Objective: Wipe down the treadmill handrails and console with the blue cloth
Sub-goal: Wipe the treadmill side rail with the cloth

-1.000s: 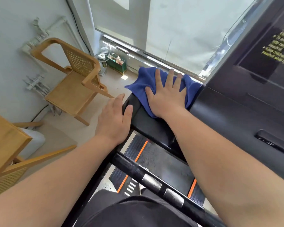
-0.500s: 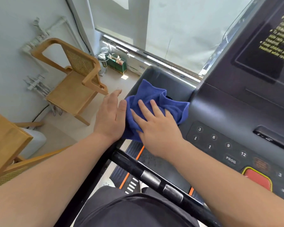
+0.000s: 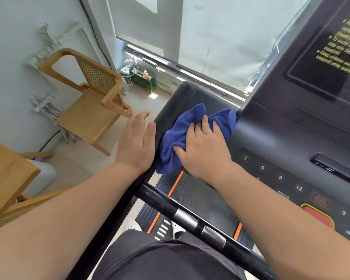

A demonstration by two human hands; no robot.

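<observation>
Both forearms reach far. Left hand point(image 3: 136, 141) flat, palm down, fingers point(image 3: 139, 120) straight and together. Right hand point(image 3: 204, 150) palm down, fingers point(image 3: 205, 123) spread, slightly curled.

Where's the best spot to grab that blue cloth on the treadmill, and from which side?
Grip the bunched upper fold of the blue cloth, coming from above. It humps up clear of the right hand pressing its middle, while the lower edge lies flat and thin.
</observation>
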